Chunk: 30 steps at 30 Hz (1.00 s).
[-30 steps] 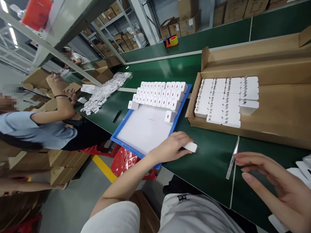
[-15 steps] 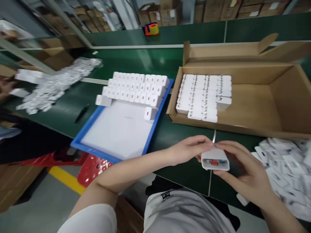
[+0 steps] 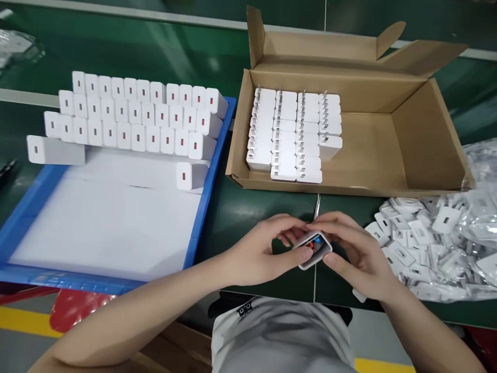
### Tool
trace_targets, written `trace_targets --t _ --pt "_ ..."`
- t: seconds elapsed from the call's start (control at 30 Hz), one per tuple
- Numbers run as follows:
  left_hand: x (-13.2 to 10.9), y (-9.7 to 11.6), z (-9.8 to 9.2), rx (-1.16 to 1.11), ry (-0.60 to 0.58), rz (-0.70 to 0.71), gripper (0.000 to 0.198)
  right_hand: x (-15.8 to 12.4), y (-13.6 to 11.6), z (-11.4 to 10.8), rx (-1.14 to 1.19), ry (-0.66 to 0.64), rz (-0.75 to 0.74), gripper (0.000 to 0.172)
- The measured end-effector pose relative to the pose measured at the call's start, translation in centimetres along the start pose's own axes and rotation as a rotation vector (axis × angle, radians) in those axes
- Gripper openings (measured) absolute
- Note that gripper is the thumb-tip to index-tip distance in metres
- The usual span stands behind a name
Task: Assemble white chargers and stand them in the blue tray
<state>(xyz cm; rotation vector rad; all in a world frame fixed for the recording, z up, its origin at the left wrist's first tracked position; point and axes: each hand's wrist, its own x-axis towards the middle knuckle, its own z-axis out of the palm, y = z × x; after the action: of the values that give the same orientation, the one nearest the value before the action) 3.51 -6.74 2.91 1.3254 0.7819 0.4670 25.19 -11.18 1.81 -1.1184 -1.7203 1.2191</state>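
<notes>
Both my hands hold one white charger [image 3: 313, 249] over the green table, near its front edge. My left hand [image 3: 267, 248] pinches its left side with closed fingers. My right hand [image 3: 357, 254] wraps round its right side, fingers curled over the top. The charger's port end, with an orange-red insert, faces me. To the left, a blue tray [image 3: 209, 176] with a white sheet carries rows of upright white chargers [image 3: 135, 122]. Behind my hands, an open cardboard box [image 3: 419, 129] holds packed white chargers [image 3: 289, 134] with prongs up.
A heap of small clear plastic bags [image 3: 435, 243] lies at the right, beside my right hand. A thin metal strip [image 3: 317, 207] lies on the green table [image 3: 240, 207] just in front of the box. A red stool [image 3: 73, 311] shows below the tray.
My view has swung right and down, so the tray and box sit closer. My hands have turned the charger and closed tighter round it, a little lower and to the left.
</notes>
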Motion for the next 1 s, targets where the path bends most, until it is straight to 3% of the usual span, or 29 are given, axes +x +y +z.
trace_targets --t 0.13,0.23,0.3,0.37,0.57,0.83,1.0 --pt "0.1 -0.4 0.2 -0.317 -0.072 -0.176 0.042 0.0 0.2 -0.1 0.031 0.000 0.030 0.034" --pt "0.0 -0.8 0.5 -0.483 -0.029 -0.218 0.060 -0.1 0.4 0.3 -0.093 0.040 -0.036 0.058" --pt "0.0 -0.9 0.6 -0.502 -0.013 -0.206 0.061 -0.1 0.3 0.5 -0.254 0.047 -0.101 0.067" --pt "-0.1 -0.8 0.6 -0.507 -0.019 -0.195 0.055 -0.1 0.2 0.6 -0.360 0.049 -0.149 0.063" --pt "0.4 -0.6 0.4 -0.585 0.007 -0.226 0.042 0.2 -0.2 0.2 -0.272 -0.063 -0.234 0.047" --pt "0.4 -0.6 0.3 -0.563 0.024 -0.252 0.040 -0.3 0.5 0.3 -0.363 0.005 -0.399 0.057" --pt "0.3 -0.2 0.2 -0.524 -0.058 -0.188 0.038 -0.4 0.9 0.1 -0.283 -0.105 -0.447 0.059"
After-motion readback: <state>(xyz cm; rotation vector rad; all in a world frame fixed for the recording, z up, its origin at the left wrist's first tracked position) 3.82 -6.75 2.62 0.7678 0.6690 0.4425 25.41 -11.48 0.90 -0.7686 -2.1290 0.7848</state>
